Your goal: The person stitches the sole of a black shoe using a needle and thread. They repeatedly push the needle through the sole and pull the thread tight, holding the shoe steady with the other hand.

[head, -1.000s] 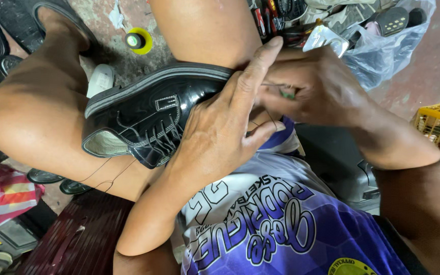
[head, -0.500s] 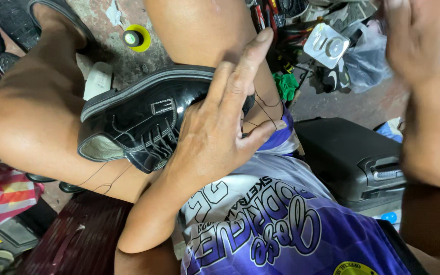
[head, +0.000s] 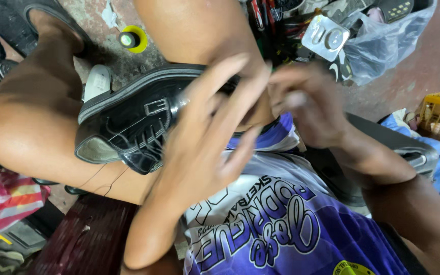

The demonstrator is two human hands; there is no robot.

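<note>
A black leather shoe (head: 133, 122) is held wedged between bare knees, left of frame centre.

The left hand (head: 207, 147) is laid over the shoe's heel end, fingers spread and blurred. The right hand (head: 306, 104), at two o'clock from it, is curled near the heel; what is pinched cannot be told. A yellow tape roll (head: 133, 38) lies at twelve o'clock from the shoe.
</note>
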